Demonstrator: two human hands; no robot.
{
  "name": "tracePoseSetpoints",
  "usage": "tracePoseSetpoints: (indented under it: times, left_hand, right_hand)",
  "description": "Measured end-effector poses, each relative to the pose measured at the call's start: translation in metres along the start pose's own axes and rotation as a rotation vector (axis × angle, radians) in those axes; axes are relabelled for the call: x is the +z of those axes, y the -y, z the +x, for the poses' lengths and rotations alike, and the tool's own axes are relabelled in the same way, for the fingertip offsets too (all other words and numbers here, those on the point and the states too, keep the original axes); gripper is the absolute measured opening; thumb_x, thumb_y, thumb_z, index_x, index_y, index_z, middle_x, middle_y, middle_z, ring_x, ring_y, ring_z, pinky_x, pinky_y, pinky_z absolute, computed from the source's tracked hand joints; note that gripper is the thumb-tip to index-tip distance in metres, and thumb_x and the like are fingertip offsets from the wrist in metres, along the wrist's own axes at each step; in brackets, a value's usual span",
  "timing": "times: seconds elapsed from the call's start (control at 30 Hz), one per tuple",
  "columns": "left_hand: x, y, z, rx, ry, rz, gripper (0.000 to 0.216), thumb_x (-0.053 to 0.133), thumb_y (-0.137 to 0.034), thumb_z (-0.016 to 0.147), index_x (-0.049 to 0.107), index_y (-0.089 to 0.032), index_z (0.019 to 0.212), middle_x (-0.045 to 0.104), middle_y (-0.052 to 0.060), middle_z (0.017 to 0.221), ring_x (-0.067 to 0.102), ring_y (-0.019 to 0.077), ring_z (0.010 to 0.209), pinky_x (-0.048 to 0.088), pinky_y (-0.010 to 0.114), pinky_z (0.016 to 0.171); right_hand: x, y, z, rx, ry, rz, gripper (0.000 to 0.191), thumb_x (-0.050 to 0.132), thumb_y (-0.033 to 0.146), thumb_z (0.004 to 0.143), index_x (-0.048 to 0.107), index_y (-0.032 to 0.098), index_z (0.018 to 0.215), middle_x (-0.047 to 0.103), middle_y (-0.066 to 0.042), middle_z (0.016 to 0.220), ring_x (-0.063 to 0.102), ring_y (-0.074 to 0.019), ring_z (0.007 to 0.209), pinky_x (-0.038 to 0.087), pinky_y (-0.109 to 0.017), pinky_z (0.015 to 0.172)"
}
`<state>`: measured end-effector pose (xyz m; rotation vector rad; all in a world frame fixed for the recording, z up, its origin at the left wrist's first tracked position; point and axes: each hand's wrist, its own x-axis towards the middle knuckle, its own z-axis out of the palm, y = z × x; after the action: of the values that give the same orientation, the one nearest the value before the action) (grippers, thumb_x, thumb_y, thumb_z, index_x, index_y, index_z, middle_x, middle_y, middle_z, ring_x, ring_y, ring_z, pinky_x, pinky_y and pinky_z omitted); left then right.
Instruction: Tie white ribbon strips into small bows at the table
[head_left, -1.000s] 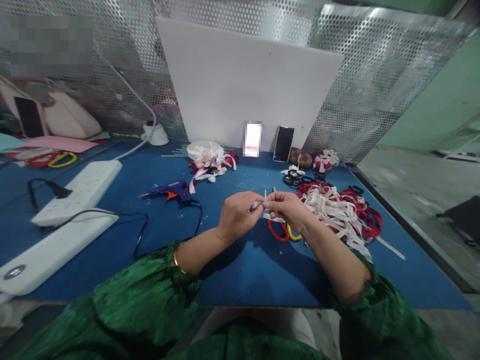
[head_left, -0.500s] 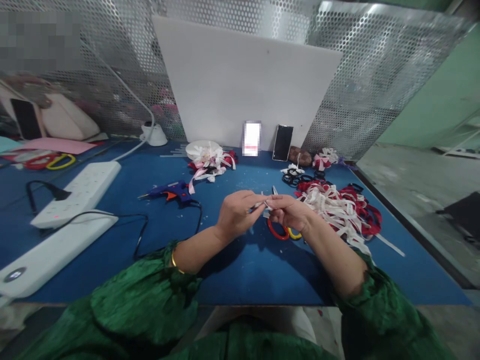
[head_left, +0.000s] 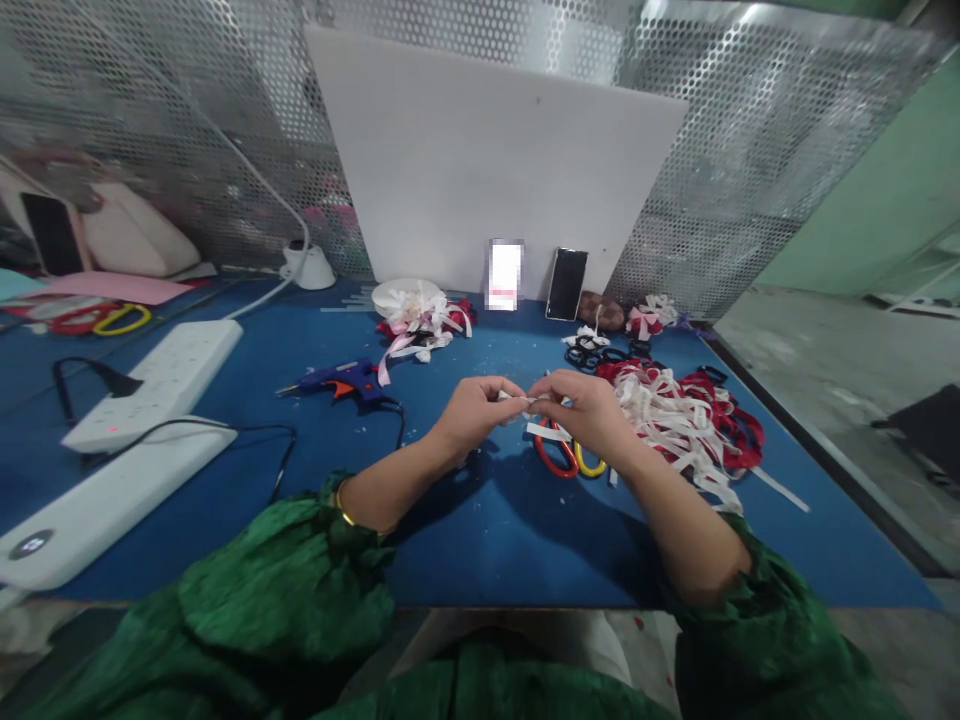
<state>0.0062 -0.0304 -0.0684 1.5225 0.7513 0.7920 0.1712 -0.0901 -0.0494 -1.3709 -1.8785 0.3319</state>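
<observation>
Between my fingertips is a small piece of white ribbon [head_left: 516, 398], mostly covered by the fingers. My left hand [head_left: 476, 412] pinches it from the left, and my right hand [head_left: 581, 402] pinches it from the other side, the two sets of fingertips almost touching. Under my right hand lie scissors with a red and a yellow handle loop [head_left: 556, 462]; the blades are largely hidden. A short white strip [head_left: 548, 432] rests across the red loop. To the right of my right hand spreads a heap of white and red ribbons [head_left: 675, 415].
A blue glue gun [head_left: 349, 382] with its cord lies left of my hands. Farther left are white power strips [head_left: 161, 385]. Ribbon bows [head_left: 424, 320] pile by a white dish at the back. Two phones, one dark [head_left: 566, 285], lean against a white board [head_left: 495, 160]. Black hair ties [head_left: 589, 352] lie back right.
My hands have drawn slightly apart and turned, with the white ribbon still between the fingertips. The white strip on the scissors now shows more fully. The things on the table stay put.
</observation>
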Motion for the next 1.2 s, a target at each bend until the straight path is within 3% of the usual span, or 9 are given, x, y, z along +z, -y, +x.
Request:
tracePoseSetpoints:
  times: [0.07,0.13,0.33,0.43,0.6,0.83,1.0,1.2]
  left_hand:
    - [-0.001,0.000,0.000,-0.063,0.022,-0.116,0.014,0.068,-0.027,0.067,0.065,-0.013,0.068,0.053,-0.002,0.051,0.044,0.0073,0.049,0.040,0.023,0.056]
    - [-0.002,0.000,0.001,-0.117,0.046,-0.182,0.016,0.069,-0.028,0.066,0.066,-0.013,0.069,0.054,-0.002,0.052,0.046,0.0074,0.049,0.042,0.024,0.060]
    - [-0.005,-0.002,0.003,-0.050,0.088,-0.094,0.009,0.065,-0.020,0.067,0.066,-0.013,0.073,0.060,0.001,0.059,0.048,0.0081,0.054,0.038,0.021,0.056]
    - [-0.004,-0.003,0.002,0.004,0.046,-0.012,0.009,0.064,-0.020,0.068,0.066,-0.013,0.074,0.059,0.000,0.060,0.048,0.0079,0.055,0.037,0.021,0.056]
    - [-0.002,-0.006,-0.001,0.065,-0.029,0.101,0.012,0.064,-0.024,0.069,0.065,-0.013,0.074,0.057,-0.001,0.057,0.047,0.0081,0.053,0.035,0.020,0.053]
    - [-0.002,-0.003,-0.002,0.146,-0.027,0.125,0.011,0.061,-0.024,0.072,0.065,-0.015,0.076,0.059,0.000,0.061,0.050,0.0095,0.055,0.038,0.021,0.053]
    - [-0.001,0.001,-0.002,0.255,-0.125,0.200,0.010,0.063,-0.025,0.072,0.063,-0.016,0.075,0.060,0.000,0.064,0.050,0.0099,0.059,0.039,0.021,0.055]
    - [0.000,0.003,0.000,0.216,-0.134,0.123,0.011,0.064,-0.025,0.070,0.063,-0.016,0.074,0.059,0.000,0.062,0.049,0.0099,0.055,0.037,0.022,0.051]
  right_hand:
    - [0.000,-0.001,0.000,-0.013,-0.004,-0.012,0.006,0.062,0.018,0.078,0.067,0.018,0.076,0.060,0.000,0.071,0.052,-0.0102,0.065,0.037,-0.023,0.061]
    - [0.001,-0.002,0.001,0.071,0.009,0.092,0.006,0.062,0.021,0.078,0.065,0.018,0.074,0.057,0.000,0.068,0.051,-0.0098,0.062,0.037,-0.023,0.059]
    - [0.007,-0.010,0.002,0.598,0.107,0.809,0.023,0.073,0.033,0.065,0.061,0.014,0.070,0.052,0.003,0.054,0.045,-0.0057,0.047,0.033,-0.019,0.047]
    - [0.010,-0.011,0.002,0.725,0.112,0.944,0.025,0.077,0.030,0.059,0.063,0.012,0.068,0.053,0.003,0.053,0.044,-0.0039,0.045,0.037,-0.019,0.049]
    - [0.012,-0.011,0.002,0.705,0.073,0.916,0.021,0.078,0.026,0.059,0.066,0.011,0.067,0.056,0.001,0.054,0.044,-0.0033,0.044,0.034,-0.018,0.046]
    - [0.009,-0.016,0.002,0.795,0.268,1.266,0.018,0.076,0.022,0.065,0.065,0.011,0.073,0.053,0.003,0.057,0.042,-0.0029,0.046,0.042,-0.020,0.053]
    - [0.010,-0.017,0.001,0.778,0.330,1.368,0.013,0.073,0.020,0.070,0.064,0.011,0.075,0.053,0.004,0.059,0.039,-0.0021,0.046,0.042,-0.019,0.054]
    - [0.020,-0.016,0.002,0.713,0.177,1.355,0.015,0.075,0.022,0.067,0.064,0.011,0.070,0.051,0.005,0.057,0.036,-0.0017,0.044,0.040,-0.019,0.052]
